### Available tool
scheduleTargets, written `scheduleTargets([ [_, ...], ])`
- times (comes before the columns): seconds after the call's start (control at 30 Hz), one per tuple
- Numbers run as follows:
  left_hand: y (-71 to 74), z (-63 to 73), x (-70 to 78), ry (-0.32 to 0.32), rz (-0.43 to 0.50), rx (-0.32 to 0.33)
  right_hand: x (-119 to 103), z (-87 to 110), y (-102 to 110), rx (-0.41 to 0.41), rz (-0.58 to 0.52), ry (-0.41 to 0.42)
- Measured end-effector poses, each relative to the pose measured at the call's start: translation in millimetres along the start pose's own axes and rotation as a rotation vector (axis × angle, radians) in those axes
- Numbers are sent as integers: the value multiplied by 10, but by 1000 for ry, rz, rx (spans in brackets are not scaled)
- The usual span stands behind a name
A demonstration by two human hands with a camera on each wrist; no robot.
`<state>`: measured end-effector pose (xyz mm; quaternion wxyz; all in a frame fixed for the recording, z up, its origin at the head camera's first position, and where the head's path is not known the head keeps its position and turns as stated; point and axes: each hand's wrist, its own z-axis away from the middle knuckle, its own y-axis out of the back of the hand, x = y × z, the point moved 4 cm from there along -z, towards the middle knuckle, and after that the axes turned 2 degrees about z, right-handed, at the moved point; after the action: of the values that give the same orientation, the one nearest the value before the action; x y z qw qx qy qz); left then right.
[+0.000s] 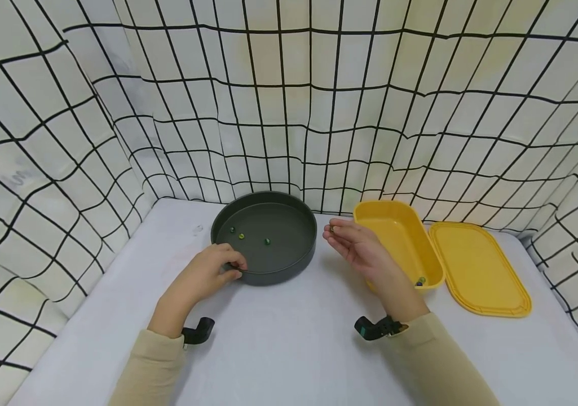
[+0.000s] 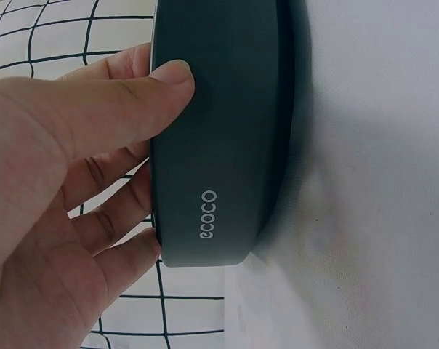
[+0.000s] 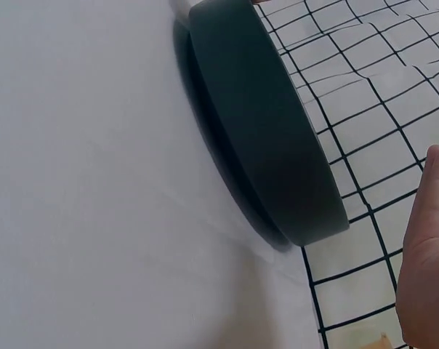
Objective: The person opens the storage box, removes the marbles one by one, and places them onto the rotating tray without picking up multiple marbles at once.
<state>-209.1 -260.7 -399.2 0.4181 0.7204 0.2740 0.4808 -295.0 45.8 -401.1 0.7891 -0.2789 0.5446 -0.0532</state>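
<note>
1. A dark round baking pan (image 1: 278, 256), lettered "ecoco" on its outer wall in the left wrist view, sits on a white worktop (image 1: 289, 344) before a black-gridded backdrop (image 1: 299, 107).
2. At the pan's near-left rim, the left hand (image 1: 214, 267) pinches the wall, thumb outside and fingers over the edge.
3. Just right of the pan, the raised right hand (image 1: 358, 248) holds its fingers nearly straight and close together, apparently pinching a small marble (image 1: 332, 229) at the tips; the thumb's exact place cannot be told.
4. Three small glass marbles (image 1: 267, 241) lie apart on the pan's floor, two toward its left side and one near its middle.
5. Farther right of the pan, a yellow plastic tub (image 1: 395, 228) holds a few more marbles (image 1: 422, 280) at its near end; its likely yellow lid (image 1: 481, 270) lies flat beyond.
6. The marbles look hard, light and slick, apt to roll, and are best taken singly across their sides between thumb and fingertip.
7. The pan appears stiff and fairly light; its upright rim offers the surest hold.
</note>
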Motion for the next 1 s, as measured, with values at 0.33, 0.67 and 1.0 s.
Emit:
scheduleTargets([
  [0.33,8,6,-6,-5,4,1,110,-151,-258,-35,68,-14],
  [0.67,-3,-3,-20,-11,11,1,230,-281,-511,-15,122,-28],
  [1.0,11,-4,-17,-13,8,-3,343,-427,-766,1,291,58],
])
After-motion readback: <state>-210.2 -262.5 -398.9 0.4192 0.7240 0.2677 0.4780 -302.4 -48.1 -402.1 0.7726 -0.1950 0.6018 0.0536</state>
